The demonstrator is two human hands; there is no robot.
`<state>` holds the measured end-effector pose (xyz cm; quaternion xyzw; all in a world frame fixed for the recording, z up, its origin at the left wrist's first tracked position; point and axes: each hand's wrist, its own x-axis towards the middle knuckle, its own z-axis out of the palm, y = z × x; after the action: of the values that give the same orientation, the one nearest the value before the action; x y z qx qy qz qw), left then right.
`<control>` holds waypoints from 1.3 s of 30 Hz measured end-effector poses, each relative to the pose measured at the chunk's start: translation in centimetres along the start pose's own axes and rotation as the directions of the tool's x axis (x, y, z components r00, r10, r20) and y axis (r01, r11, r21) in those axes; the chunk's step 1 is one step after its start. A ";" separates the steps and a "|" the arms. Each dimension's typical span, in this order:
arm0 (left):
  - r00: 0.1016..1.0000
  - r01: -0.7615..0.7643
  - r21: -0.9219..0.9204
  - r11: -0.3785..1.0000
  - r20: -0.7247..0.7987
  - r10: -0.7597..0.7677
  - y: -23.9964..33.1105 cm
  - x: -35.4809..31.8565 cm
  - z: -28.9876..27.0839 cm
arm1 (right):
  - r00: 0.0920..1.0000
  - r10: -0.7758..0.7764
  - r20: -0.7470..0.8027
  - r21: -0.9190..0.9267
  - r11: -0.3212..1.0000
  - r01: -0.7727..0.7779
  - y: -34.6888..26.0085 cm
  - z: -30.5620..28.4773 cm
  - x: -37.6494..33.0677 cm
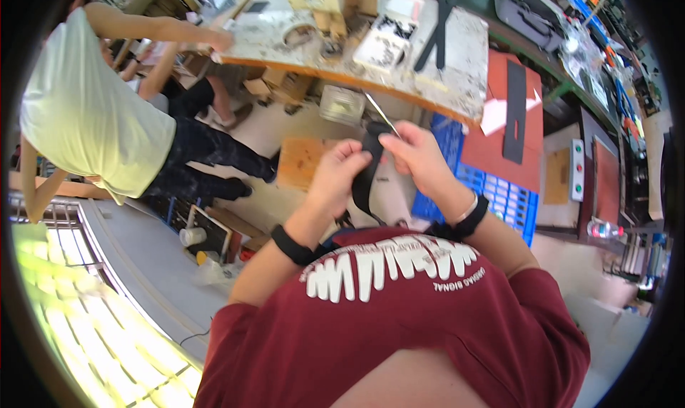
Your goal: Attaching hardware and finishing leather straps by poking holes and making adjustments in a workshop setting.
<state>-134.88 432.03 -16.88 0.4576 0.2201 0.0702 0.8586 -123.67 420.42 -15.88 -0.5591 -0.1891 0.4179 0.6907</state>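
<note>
Between my two hands hangs a black strap (364, 187), its upper end folded or bunched and its lower end curving down toward my shirt. My left hand (335, 176) is closed, pinching the strap from the left side with thumb and fingers. In my closed right hand (422, 158) is a thin, bright metal tool (382, 112), slanting up and left past the strap's top toward the table edge; its exact kind is unclear. The right thumb lies against the strap's upper part. My fingers partly hide the strap and the tool's handle end.
A worn workbench (278, 37) ahead bears a white tray (382, 47) of small black parts and long black strips (437, 44). A blue plastic crate (499, 194) and a red-brown board (492, 151) stand at right. Another person (107, 115) works at the left.
</note>
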 end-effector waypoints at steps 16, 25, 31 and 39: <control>0.846 0.291 -0.031 0.956 0.475 -0.242 1.3 -2.0 -2.2 | 0.906 -0.022 0.422 -0.033 0.999 0.039 -1.6 0.0 -1.7; 0.918 -0.394 0.583 0.711 0.292 0.269 -0.1 -1.5 -0.7 | 0.955 -0.295 -0.035 -0.282 0.919 0.274 -0.7 1.3 0.2; 0.964 -0.265 0.350 0.898 0.073 0.256 0.1 -1.5 0.2 | 0.962 -0.260 -0.088 -0.248 0.940 0.232 -0.6 0.9 0.5; 0.951 -0.305 0.485 0.820 0.115 0.286 0.7 -0.2 -0.7 | 0.949 -0.304 -0.086 -0.307 0.914 0.266 -0.5 1.3 0.7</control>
<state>-135.31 432.84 -16.58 0.6926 0.1411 0.1351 0.6944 -124.06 421.71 -15.20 -0.6474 -0.2820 0.2423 0.6654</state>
